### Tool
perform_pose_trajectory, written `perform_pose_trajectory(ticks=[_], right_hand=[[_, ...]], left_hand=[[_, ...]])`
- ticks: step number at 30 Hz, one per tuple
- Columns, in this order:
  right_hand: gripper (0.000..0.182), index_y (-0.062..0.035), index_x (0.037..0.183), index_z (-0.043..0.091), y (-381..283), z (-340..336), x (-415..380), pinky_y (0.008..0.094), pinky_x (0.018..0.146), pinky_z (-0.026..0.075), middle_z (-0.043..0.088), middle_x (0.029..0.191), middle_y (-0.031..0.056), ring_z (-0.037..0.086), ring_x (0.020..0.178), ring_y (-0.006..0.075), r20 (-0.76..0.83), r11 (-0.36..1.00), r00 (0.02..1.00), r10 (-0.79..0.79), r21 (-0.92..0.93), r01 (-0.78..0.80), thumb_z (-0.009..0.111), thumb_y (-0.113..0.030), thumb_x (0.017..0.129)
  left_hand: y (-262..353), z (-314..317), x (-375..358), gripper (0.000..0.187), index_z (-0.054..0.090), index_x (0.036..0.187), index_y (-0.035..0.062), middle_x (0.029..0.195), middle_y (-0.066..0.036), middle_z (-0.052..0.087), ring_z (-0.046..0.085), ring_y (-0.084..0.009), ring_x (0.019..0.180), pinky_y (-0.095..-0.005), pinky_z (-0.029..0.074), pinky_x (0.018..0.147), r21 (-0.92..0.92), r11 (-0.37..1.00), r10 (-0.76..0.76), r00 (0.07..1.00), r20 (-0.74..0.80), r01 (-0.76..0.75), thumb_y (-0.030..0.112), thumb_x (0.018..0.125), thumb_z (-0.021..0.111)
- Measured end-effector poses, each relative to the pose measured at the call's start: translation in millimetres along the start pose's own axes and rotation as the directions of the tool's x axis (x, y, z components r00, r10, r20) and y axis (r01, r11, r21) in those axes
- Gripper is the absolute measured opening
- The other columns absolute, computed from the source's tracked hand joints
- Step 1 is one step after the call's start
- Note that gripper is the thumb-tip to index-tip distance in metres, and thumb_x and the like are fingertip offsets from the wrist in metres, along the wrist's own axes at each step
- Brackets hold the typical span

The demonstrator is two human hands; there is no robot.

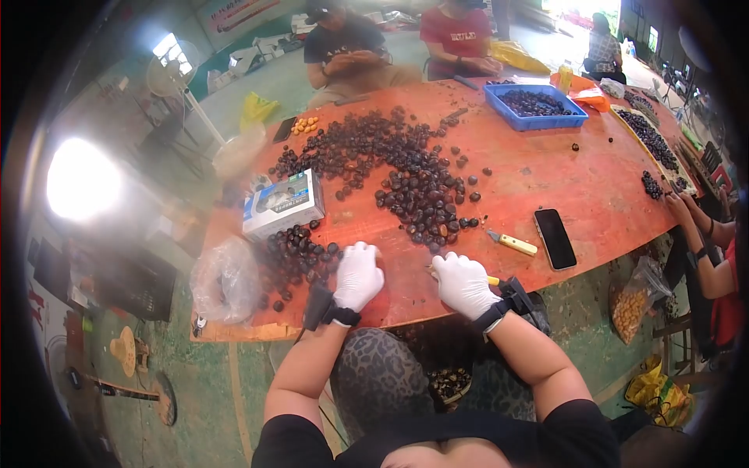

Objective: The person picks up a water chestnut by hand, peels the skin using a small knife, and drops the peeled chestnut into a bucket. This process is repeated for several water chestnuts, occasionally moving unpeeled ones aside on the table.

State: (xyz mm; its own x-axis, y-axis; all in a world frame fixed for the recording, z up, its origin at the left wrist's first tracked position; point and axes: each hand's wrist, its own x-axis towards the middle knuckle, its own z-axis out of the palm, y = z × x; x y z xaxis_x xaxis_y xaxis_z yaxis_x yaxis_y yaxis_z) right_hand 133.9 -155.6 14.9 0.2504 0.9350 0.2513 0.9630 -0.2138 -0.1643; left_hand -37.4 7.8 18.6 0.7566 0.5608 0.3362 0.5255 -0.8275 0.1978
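Observation:
My left hand (360, 276), in a white glove, rests closed over the red table (359, 226) beside a small group of dark round nuts (300, 253); whatever its fingers hold is hidden. My right hand (462, 285), also gloved, is closed around a tool with a yellow handle (493, 281), whose end shows beside the palm. In front of the right hand lies the large pile of dark nuts (425, 199). A yellow-handled knife (512, 242) and a black phone (555, 239) lie to the right of that hand.
A white-blue box (283, 205) and a clear plastic bag (226, 281) are at the left. Farther back stands a blue basket (538, 122) of dark nuts. Two people sit across the table; another person's hands (680, 209) are at the right edge.

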Motion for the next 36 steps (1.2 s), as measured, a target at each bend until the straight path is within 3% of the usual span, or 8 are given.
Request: perform_pose_trajectory(ticks=[3, 7, 10, 18, 23, 26, 30, 36], right_hand=[[0.012, -0.0091, 0.094, 0.057, 0, -2, 1, 0.0428, 0.062, 0.054, 0.061, 0.085, 0.0131, 0.066, 0.078, 0.0305, 0.018, 1.0, 1.0, 0.023, 0.018, -0.023, 0.058, -0.016, 0.085], [0.012, -0.0086, 0.095, 0.057, 0, -2, 3, 0.0434, 0.063, 0.054, 0.062, 0.085, 0.0135, 0.067, 0.079, 0.0309, 0.017, 0.998, 0.999, 0.039, 0.041, -0.04, 0.058, -0.016, 0.085], [0.013, -0.0087, 0.095, 0.057, 1, 1, 2, 0.0438, 0.063, 0.054, 0.062, 0.085, 0.0137, 0.066, 0.079, 0.0314, 0.0, 0.999, 0.999, 0.042, 0.035, -0.042, 0.058, -0.017, 0.085], [0.013, -0.0097, 0.096, 0.057, 2, 0, 1, 0.0436, 0.063, 0.053, 0.062, 0.085, 0.013, 0.067, 0.079, 0.0309, -0.009, 0.999, 0.999, 0.035, 0.029, -0.035, 0.058, -0.017, 0.086], [0.014, -0.01, 0.096, 0.057, 0, 0, 1, 0.0429, 0.064, 0.054, 0.062, 0.086, 0.0126, 0.067, 0.081, 0.0307, -0.009, 0.998, 0.999, 0.054, 0.044, -0.054, 0.06, -0.019, 0.086], [0.015, -0.0103, 0.096, 0.057, 0, -2, 0, 0.0423, 0.064, 0.054, 0.062, 0.086, 0.0124, 0.067, 0.081, 0.0305, -0.02, 0.998, 0.999, 0.046, 0.041, -0.045, 0.061, -0.02, 0.085], [0.016, -0.011, 0.095, 0.057, -3, -6, -2, 0.0421, 0.062, 0.053, 0.061, 0.084, 0.011, 0.066, 0.079, 0.0292, -0.06, 0.999, 0.998, -0.009, 0.043, 0.012, 0.063, -0.022, 0.085], [0.012, -0.0118, 0.092, 0.056, -10, 7, 5, 0.0415, 0.061, 0.051, 0.058, 0.082, 0.0094, 0.063, 0.076, 0.028, -0.149, 0.994, 0.983, -0.107, -0.007, 0.108, 0.062, -0.02, 0.085]], left_hand=[[0, -18, -1, 0.019, 0.066, 0.093, 0.0032, 0.099, -0.017, 0.059, 0.058, -0.0351, 0.094, -0.0455, 0.049, 0.082, 0.338, 0.933, -0.157, 0.985, 0.068, 0.125, 0.012, 0.076, 0.061], [18, -13, 27, 0.028, 0.061, 0.106, 0.0054, 0.102, -0.017, 0.058, 0.059, -0.0361, 0.096, -0.0459, 0.05, 0.083, 0.044, 0.998, 0.054, 0.995, -0.082, -0.05, 0.011, 0.078, 0.064], [35, 10, 46, 0.033, 0.056, 0.112, 0.0053, 0.107, -0.016, 0.057, 0.059, -0.0379, 0.1, -0.0458, 0.051, 0.085, -0.255, 0.953, 0.176, 0.984, 0.02, -0.166, 0.013, 0.083, 0.069], [30, 30, 43, 0.024, 0.062, 0.107, 0.0044, 0.102, -0.015, 0.059, 0.063, -0.0327, 0.088, -0.0407, 0.053, 0.079, -0.472, 0.88, 0.108, 0.991, 0.082, -0.057, 0.011, 0.084, 0.067], [16, 33, 14, 0.028, 0.064, 0.115, 0.0042, 0.099, -0.001, 0.064, 0.063, -0.0099, 0.09, -0.0268, 0.053, 0.073, -0.821, 0.456, 0.04, 0.913, 0.405, 0.344, 0.001, 0.087, 0.067], [27, 20, 9, 0.033, 0.065, 0.119, 0.0046, 0.099, -0.001, 0.065, 0.063, -0.0102, 0.09, -0.0275, 0.053, 0.076, -0.765, 0.525, 0.033, 0.889, 0.456, 0.373, 0.001, 0.086, 0.069], [29, 15, 11, 0.031, 0.071, 0.11, 0.0029, 0.097, -0.006, 0.065, 0.064, -0.0169, 0.087, -0.029, 0.052, 0.08, -0.626, 0.768, 0.077, 0.95, 0.301, 0.136, 0.002, 0.079, 0.076], [28, 20, 11, 0.03, 0.072, 0.106, 0.0025, 0.095, -0.01, 0.064, 0.064, -0.0229, 0.087, -0.0326, 0.051, 0.08, -0.711, 0.691, 0.085, 0.961, 0.261, 0.132, 0.007, 0.076, 0.078]])
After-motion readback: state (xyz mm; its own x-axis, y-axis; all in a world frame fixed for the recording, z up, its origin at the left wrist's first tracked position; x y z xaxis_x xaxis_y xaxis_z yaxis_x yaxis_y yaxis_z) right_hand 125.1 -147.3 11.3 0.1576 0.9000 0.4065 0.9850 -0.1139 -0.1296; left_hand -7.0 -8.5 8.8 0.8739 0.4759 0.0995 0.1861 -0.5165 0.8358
